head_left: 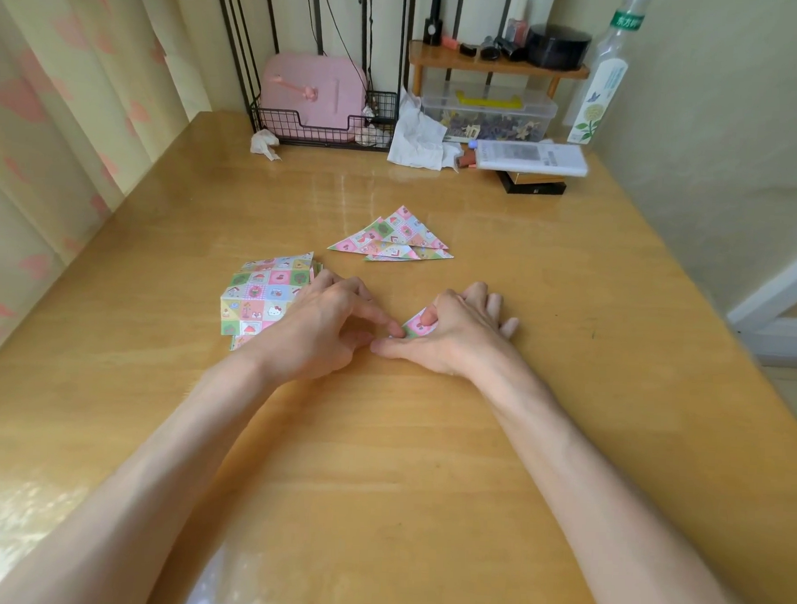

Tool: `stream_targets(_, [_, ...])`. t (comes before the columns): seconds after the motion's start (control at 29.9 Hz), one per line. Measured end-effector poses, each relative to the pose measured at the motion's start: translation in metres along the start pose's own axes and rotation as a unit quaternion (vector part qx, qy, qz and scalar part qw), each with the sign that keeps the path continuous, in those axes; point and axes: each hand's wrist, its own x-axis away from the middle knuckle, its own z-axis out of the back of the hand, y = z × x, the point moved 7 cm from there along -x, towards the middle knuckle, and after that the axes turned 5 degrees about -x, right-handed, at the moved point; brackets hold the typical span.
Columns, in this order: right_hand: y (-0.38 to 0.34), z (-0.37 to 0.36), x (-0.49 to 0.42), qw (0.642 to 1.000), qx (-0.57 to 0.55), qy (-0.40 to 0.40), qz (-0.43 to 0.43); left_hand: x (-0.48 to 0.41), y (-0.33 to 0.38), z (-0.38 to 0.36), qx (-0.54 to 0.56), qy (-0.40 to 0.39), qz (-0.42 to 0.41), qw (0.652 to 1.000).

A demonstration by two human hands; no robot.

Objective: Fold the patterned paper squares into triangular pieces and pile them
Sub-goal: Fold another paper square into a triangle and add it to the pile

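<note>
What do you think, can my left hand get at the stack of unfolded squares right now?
Probably yes: the left hand lies beside the stack of unfolded squares, nothing between them, though its fingers are busy pinching the paper piece.

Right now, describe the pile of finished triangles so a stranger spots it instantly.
Start at the glossy yellow wooden table and look near its middle. The loose pile of patterned paper triangles lies there; unlike the stack of flat patterned paper squares to its left, its pieces are pointed and fanned.
</note>
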Motion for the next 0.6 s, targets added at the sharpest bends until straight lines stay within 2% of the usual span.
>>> stream_targets(0.27, [0.008, 0.007, 0.001, 0.997, -0.043, -0.055, 0.027, -0.001, -0.001, -0.001, -0.012, 0.008, 0.008, 1.000])
stream_targets(0.5, [0.008, 0.007, 0.000, 0.997, -0.036, -0.049, 0.046, -0.003, 0.000, -0.003, 0.000, 0.038, 0.014, 0.999])
stream_targets(0.6, [0.013, 0.008, 0.000, 0.994, -0.071, -0.057, 0.056, -0.004, -0.001, -0.003, 0.007, 0.041, 0.013, 0.999])
